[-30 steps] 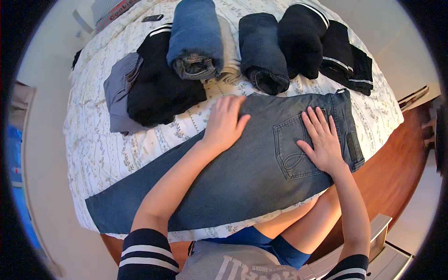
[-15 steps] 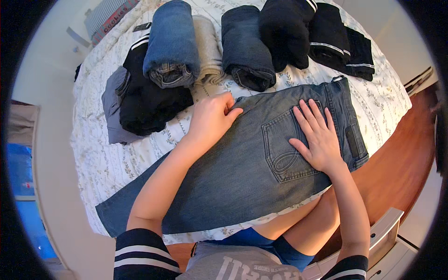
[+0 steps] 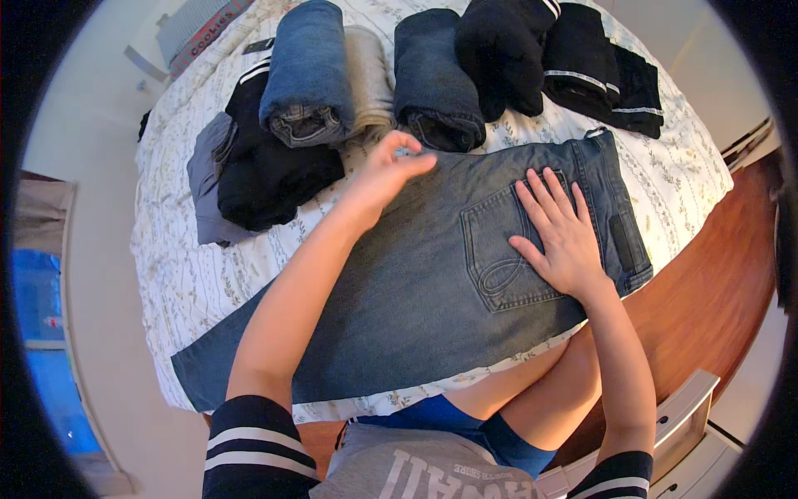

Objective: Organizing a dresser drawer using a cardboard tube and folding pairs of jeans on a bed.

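Observation:
A pair of dark grey-blue jeans (image 3: pixel 391 283) lies folded lengthwise across the bed in front of me, waistband to the right and leg end to the lower left. My right hand (image 3: pixel 564 237) rests flat on the back pocket, fingers spread, holding nothing. At the far edge of the jeans is my left hand (image 3: pixel 391 176), its fingers loosely curled and the thumb apart from them. No cloth shows in its grip; whether it touches the edge is unclear.
Beyond the jeans are rolled blue jeans (image 3: pixel 307 75), a beige roll (image 3: pixel 367 79), dark rolled jeans (image 3: pixel 434 79) and folded black clothes (image 3: pixel 503 58). Black and grey garments (image 3: pixel 270 179) lie to the left. A white drawer unit (image 3: pixel 690 416) stands at lower right.
My left hand has moved slightly up and its thumb and fingers have parted at the jeans' far edge. My right hand still presses on the pocket. The view has shifted a little.

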A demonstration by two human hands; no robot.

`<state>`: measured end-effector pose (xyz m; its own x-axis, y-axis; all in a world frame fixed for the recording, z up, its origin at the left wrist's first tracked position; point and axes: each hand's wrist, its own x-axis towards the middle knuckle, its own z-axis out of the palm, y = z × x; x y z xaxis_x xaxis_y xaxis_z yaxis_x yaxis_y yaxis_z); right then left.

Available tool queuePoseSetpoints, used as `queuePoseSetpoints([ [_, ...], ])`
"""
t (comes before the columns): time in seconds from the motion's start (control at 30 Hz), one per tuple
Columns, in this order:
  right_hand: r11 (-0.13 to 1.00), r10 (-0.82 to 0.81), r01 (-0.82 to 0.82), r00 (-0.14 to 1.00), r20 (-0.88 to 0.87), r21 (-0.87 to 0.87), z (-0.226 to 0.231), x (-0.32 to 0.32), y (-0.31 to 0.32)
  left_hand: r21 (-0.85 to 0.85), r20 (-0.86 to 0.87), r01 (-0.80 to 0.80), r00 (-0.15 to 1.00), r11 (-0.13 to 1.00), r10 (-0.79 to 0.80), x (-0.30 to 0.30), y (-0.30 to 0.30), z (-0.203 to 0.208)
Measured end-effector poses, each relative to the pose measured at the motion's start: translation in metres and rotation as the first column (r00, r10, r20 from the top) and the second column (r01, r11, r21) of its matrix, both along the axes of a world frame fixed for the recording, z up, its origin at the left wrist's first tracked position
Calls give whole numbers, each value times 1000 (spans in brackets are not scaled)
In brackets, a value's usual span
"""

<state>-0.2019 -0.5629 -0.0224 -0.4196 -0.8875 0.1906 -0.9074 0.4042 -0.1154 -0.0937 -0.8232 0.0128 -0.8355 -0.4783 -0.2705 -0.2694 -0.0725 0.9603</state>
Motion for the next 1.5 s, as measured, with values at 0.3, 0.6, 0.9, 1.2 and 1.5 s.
queuePoseSetpoints([
  [0.3,997,-65,64,996,-54,-31,9,8,-3,-332,142,93,989,939,-48,-21,-36,-56],
  [0.6,952,285,-270,953,99,-146,-5,26,-53,-552,367,346,918,759,-151,-4,-36,-31],
  [0.9,992,124,-124,992,7,13,-1,24,-39,-987,124,161,855,29,-504,47,40,-15],
  [1.2,974,-226,223,948,-225,-39,16,-4,-10,-978,90,166,879,123,-469,55,54,-45],
  [1.5,945,299,-258,930,212,-199,2,74,-72,-945,238,296,914,137,-328,93,55,-39],
])
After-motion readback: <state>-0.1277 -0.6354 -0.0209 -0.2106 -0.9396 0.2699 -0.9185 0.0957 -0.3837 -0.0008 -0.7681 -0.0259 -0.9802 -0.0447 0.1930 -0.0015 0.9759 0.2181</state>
